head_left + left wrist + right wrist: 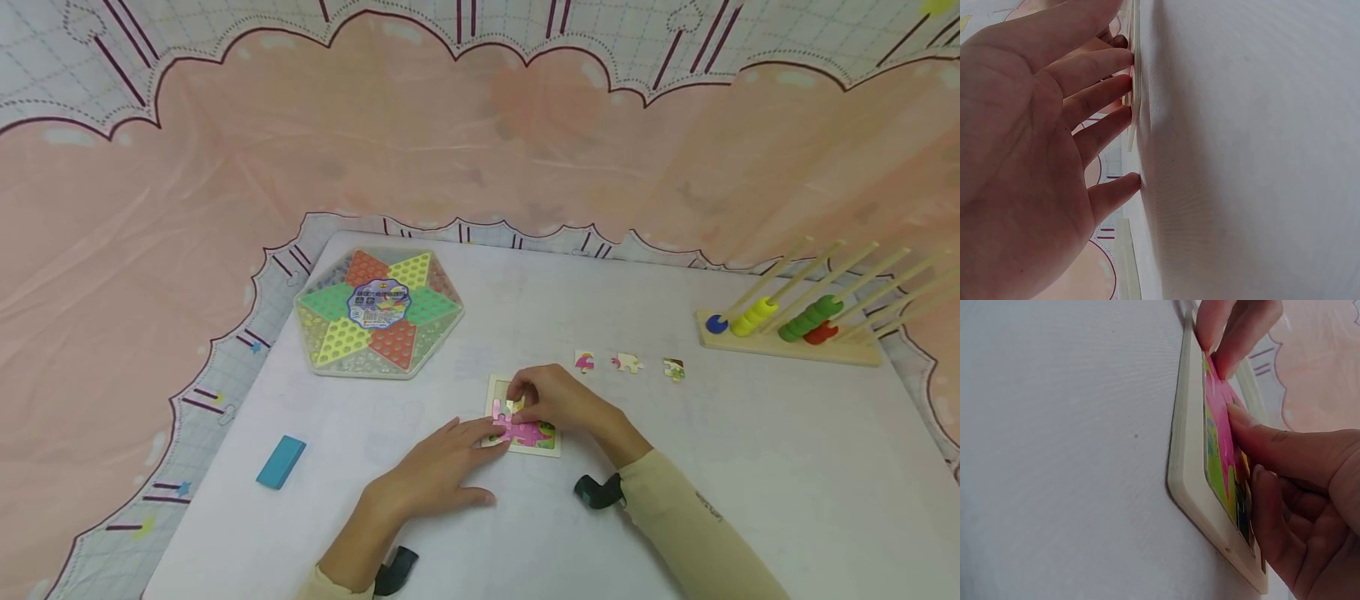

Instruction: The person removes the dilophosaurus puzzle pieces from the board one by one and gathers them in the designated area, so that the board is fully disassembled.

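While the fingers [1244,434] of the right hand [558,402] curl down onto a pink and yellow jigsaw piece [516,406], pinching and pressing it into the small cream wooden puzzle tray [1194,500], the left hand [442,467] lies flat with its fingers [1100,94] straight and slightly apart, tips resting on the tray's near-left edge, probably to keep the frame from sliding. Inside the tray a pink and green picture is partly assembled. That tray sits near the middle of the white counter [750,467]. Three loose jigsaw pieces [627,362] lie in a row just beyond it, within easy reach. Farther out are a hexagonal Chinese checkers board [377,312], a teal block [281,461] and a wooden peg rack with coloured rings [787,329].
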### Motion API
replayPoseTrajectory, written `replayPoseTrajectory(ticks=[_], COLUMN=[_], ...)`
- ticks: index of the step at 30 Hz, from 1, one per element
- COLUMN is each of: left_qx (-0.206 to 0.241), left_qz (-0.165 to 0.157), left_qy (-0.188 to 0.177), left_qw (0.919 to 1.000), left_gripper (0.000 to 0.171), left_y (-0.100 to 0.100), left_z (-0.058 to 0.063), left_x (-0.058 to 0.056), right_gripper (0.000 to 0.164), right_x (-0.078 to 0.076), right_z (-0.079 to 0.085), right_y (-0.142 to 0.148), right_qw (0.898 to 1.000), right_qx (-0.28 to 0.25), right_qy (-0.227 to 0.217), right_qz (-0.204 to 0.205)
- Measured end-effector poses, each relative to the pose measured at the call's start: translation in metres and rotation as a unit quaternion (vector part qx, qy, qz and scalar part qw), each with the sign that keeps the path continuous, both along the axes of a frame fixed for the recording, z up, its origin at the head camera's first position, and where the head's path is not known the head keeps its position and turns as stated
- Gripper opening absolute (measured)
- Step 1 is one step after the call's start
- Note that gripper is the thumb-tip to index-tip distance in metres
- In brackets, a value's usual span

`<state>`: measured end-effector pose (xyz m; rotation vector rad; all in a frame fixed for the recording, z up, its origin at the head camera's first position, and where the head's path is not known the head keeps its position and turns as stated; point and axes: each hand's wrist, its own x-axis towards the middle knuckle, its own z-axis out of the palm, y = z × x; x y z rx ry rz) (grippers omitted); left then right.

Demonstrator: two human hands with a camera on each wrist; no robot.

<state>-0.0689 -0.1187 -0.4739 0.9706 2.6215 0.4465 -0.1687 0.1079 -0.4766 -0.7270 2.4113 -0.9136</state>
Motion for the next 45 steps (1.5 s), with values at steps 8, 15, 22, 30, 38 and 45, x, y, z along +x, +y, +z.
replayPoseTrajectory(ticks=[8, 15, 22, 30, 38, 45], left_qx=[-0.002, 0.000, 0.002, 0.008, 0.009, 0.006], left_qz=[0.004, 0.010, 0.011, 0.007, 0.008, 0.009], left_qy=[-0.003, -0.012, -0.012, 0.000, 0.008, 0.007], left_qw=[1.0000, 0.9999, 0.9999, 0.9999, 0.9999, 0.9999], left_gripper=[0.068, 0.067, 0.065, 0.063, 0.063, 0.062], left_y=[0.0006, 0.0017, 0.0018, 0.0019, 0.0020, 0.0027], left_z=[0.0006, 0.0020, 0.0026, 0.0032, 0.0027, 0.0019], left_x=[-0.0003, 0.0000, 0.0004, 0.0001, 0.0004, 0.0007], right_gripper=[0.025, 0.026, 0.024, 0.022, 0.018, 0.011], right_x=[-0.0009, 0.0010, 0.0019, 0.0005, -0.0004, 0.0000], right_z=[-0.0020, -0.0017, 0.0004, -0.0002, -0.0033, -0.0048], right_y=[0.0003, 0.0004, -0.0002, 0.0006, 0.0030, 0.0033], right_qw=[1.000, 1.000, 1.000, 0.999, 0.998, 0.997], right_qx=[-0.011, -0.001, 0.003, -0.011, -0.021, -0.017], right_qy=[-0.003, 0.007, 0.014, 0.011, 0.041, 0.052], right_qz=[0.009, 0.021, 0.023, 0.033, 0.051, 0.057])
